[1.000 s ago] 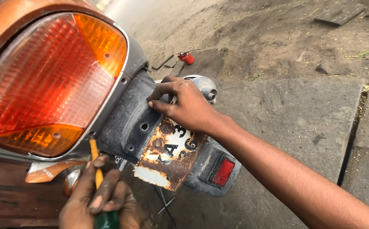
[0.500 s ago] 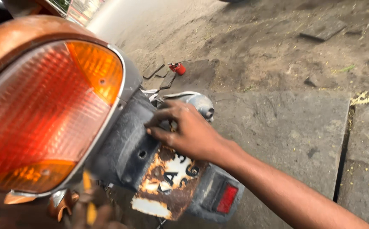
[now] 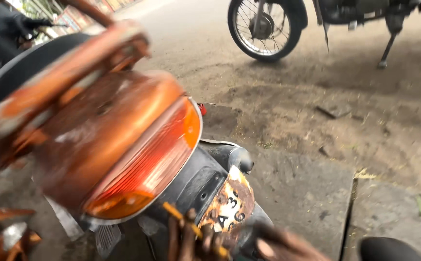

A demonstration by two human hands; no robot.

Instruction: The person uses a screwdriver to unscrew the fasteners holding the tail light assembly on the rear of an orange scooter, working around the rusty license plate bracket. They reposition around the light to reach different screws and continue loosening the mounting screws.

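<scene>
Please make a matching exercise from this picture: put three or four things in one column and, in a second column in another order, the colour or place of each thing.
Things:
1. tail lamp
2. number plate
3. wheel
4. mudguard

Descriptions:
a. black, below the lamp
b. orange and red lens
c. at the top, on the dirt ground
d. rusty, with white patches, fixed low at the rear

Pairs: 1-b, 2-d, 3-c, 4-a

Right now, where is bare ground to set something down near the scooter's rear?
Free: the concrete slab between the rusty plate and the floor crack, and the dirt short of the parked wheel. Crowded: under the tail light, where blurred fingers hold a yellow-handled tool.
</scene>
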